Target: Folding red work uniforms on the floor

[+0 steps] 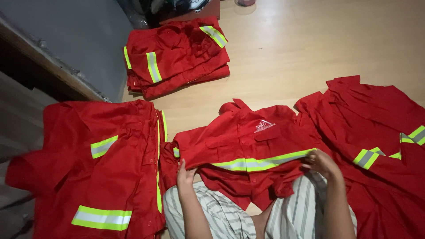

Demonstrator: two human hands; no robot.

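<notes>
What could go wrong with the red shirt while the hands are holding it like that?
1. The left hand and right hand pinch the red shirt only at its edges by the reflective stripe, so the middle may sag and the fold could come out crooked.
2. Its lower part bunches on the striped trousers, which may leave creases.
3. Loose shirts crowd the right side, so a sleeve could possibly snag.
</notes>
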